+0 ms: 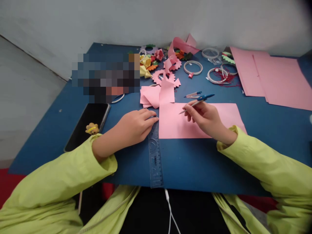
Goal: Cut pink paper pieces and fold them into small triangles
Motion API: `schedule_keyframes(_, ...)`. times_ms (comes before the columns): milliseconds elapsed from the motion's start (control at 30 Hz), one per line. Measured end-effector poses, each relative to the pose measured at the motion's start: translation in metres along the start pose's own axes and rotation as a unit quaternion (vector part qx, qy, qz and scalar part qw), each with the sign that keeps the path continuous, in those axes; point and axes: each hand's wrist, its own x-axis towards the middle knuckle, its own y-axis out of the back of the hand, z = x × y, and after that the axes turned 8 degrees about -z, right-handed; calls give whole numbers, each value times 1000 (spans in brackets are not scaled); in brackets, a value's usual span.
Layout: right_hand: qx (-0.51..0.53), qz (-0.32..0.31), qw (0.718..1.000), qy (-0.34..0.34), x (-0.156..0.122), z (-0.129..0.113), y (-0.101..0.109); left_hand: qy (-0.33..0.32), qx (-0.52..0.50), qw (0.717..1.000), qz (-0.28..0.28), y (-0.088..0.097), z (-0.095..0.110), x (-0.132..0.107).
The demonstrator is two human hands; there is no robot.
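My left hand point(137, 125) has its bent fingers on the upper end of a clear ruler point(155, 162). The ruler lies along the left edge of a pink paper sheet point(170, 125), and its lower end reaches the table's front edge. Above the sheet, my right hand point(204, 117) pinches a blue and grey pencil point(195, 104), its point tilted down to the left. Whether the point touches the paper, I cannot tell. Folded pink paper pieces point(151, 96) lie at the sheet's upper left corner. A small blue-ended tool point(192, 95) lies just behind the sheet.
A phone point(85, 125) with a small bear-like figure point(92, 128) is on the left. Pink, zigzag-cut paper point(174, 63) is heaped at the back near rolls of tape point(193, 67). Larger pink sheets point(285, 78) lie at the right of the blue table point(195, 165).
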Motion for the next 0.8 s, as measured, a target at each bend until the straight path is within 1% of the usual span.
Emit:
schedule_keyframes(33, -45, -7, 999, 5, -4, -1, 9, -1, 2, 1000, 2, 0, 0, 0)
schedule_keyframes(67, -113, -8, 994, 6, -8, -2, 20, -2, 6, 1000, 4, 0, 0, 0)
schedule_keyframes(100, -214, -24, 977, 0, -11, -2, 31, -1, 10, 1000, 5, 0, 0, 0)
schedule_keyframes(133, -337, -25, 941, -6, -14, -2, 44, -1, 16, 1000, 9, 0, 0, 0)
schedule_keyframes(167, -462, -24, 886, -19, -16, -1, 56, 0, 20, 1000, 11, 0, 0, 0)
schedule_keyframes(200, -570, -8, 820, -41, -18, 0, 68, 2, 25, 1000, 12, 0, 0, 1)
schedule_keyframes(233, -600, 12, 798, -55, -19, 2, 80, 4, 27, 1000, 11, 0, 0, 2)
schedule_keyframes(267, -621, 14, 781, -68, -20, 5, 90, 4, 28, 1000, 8, 0, -1, 2)
schedule_keyframes(300, -670, 12, 736, -97, -20, 9, 98, 4, 27, 1000, 2, 0, -2, 3)
schedule_keyframes(333, -683, 9, 722, -113, -20, 13, 105, 3, 22, 1000, -8, 2, -4, 2)
schedule_keyframes(367, -690, 4, 713, -125, -20, 18, 110, -3, 13, 1000, -20, 4, -6, 1)
schedule_keyframes(433, -702, -20, 696, -151, -20, 27, 113, -7, -21, 998, -67, 9, -11, -3)
schedule_keyframes(467, -706, -30, 690, -158, -20, 31, 113, -14, -45, 994, -99, 12, -14, -7)
schedule_keyframes(533, -713, -40, 678, -172, -20, 35, 110, -15, -69, 987, -142, 17, -18, -14)
schedule_keyframes(600, -712, -63, 674, -187, -21, 36, 106, 16, -48, 982, -181, 19, -18, -20)
schedule_keyframes(633, -709, -74, 674, -194, -21, 35, 105, 23, -31, 983, -180, 20, -16, -21)
schedule_keyframes(667, -705, -82, 676, -200, -23, 34, 104, 36, -9, 981, -193, 20, -13, -22)
schedule_keyframes(800, -693, -82, 683, -215, -29, 32, 104, 53, 70, 971, -223, 22, 6, -19)
